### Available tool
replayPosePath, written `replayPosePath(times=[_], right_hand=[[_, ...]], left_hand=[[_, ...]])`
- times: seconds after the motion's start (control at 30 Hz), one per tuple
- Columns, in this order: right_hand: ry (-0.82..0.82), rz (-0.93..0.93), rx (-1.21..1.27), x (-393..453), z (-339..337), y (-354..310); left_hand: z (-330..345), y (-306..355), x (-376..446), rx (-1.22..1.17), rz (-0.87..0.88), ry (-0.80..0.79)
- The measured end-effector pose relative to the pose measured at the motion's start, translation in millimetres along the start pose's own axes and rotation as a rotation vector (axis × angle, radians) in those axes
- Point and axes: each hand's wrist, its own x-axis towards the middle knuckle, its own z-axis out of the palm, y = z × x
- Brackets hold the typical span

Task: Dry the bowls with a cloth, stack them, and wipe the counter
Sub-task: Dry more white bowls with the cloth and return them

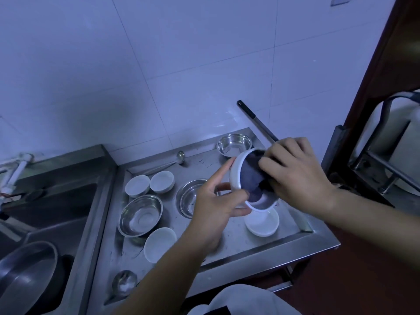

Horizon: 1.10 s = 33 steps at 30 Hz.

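A white tiled wall backs a stainless steel counter (pixel 227 244) with a raised lip, a steel sink (pixel 56 212) to its left; above the counter the left hand (pixel 213 208) grips a white ceramic bowl (pixel 236 176) by its rim, thumb curled under, tilted so its mouth faces the right hand (pixel 295 171), whose curled fingers press a dark cloth (pixel 252 178) into the hollow, probably to reach the inner wall; directly below the held bowl rests one white bowl (pixel 261 223), likely the start of the stack; left of it sit three more white bowls, two at the back (pixel 148 184) and one at the front (pixel 160 244); three steel bowls (pixel 141 214) stand around them; a ladle (pixel 179 156) lies behind.
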Motion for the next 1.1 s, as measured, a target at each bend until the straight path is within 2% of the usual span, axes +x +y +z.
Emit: replayPosePath(times=[0.07,0.13,0.2,0.23,0.3,0.37,0.53,0.6,0.63,0.73,0.83,0.93,1.03,1.1], right_hand=[[0.095,-0.220,-0.031,2,-2,10],[0.120,-0.345,-0.065,9,-7,16],[0.108,-0.327,-0.078,19,-6,16],[0.093,-0.257,-0.065,25,-3,14],[0.031,-0.007,0.037,31,3,5],[-0.066,0.337,0.294,31,2,-7],[-0.007,1.301,1.315,29,-24,-32],[-0.029,1.510,1.621,31,-24,-37],[-0.032,1.541,1.644,33,-23,-39],[0.048,1.482,1.475,43,-22,-44],[0.041,1.223,1.396,46,-26,-52],[-0.086,0.949,1.341,42,-23,-54],[-0.241,0.799,1.383,38,-22,-43],[-0.322,0.640,1.313,34,-22,-36]], left_hand=[[-10,9,4,0.006,-0.067,-0.092],[-19,19,9,-0.015,-0.129,-0.199],[-23,26,13,-0.040,-0.129,-0.222],[-22,26,14,-0.058,-0.104,-0.191],[-19,22,18,-0.116,-0.049,-0.073],[-16,16,20,-0.164,0.005,0.036],[-14,8,9,-0.201,0.118,0.189],[-9,3,3,-0.168,0.164,0.175],[-6,-1,1,-0.137,0.183,0.146],[1,-6,-6,-0.099,0.175,0.043],[-4,0,-5,-0.141,0.153,0.004],[-13,10,-3,-0.160,0.120,0.008],[-21,14,-4,-0.161,0.104,-0.034],[-27,13,-5,-0.210,0.070,-0.083]])
